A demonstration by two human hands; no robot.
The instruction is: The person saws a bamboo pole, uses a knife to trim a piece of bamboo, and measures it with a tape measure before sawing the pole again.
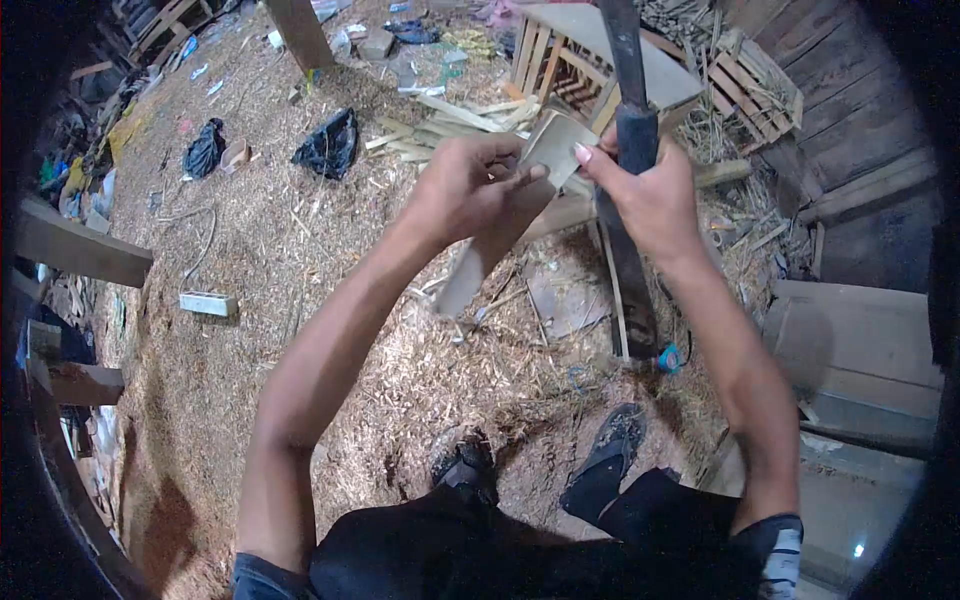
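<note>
My left hand [470, 190] is closed on a flat, pale wooden slat [468, 275], which slants from below the hand up toward the right. Its thumb lies along the slat's face. My right hand [655, 190] is closed around the black handle [637, 140] of what looks like a machete, its long dark blade [622, 50] pointing up and out of view. The right thumb touches the slat's upper end, and its other fingers are mostly hidden behind the handle.
Wood shavings cover the ground. Beyond my hands are loose slats [455, 115] and a wooden crate [590, 50]. A dark beam [630, 290] stands below my right hand, near a blue item [670, 358]. Black plastic [328, 145] lies left; cardboard [850, 340] is at right.
</note>
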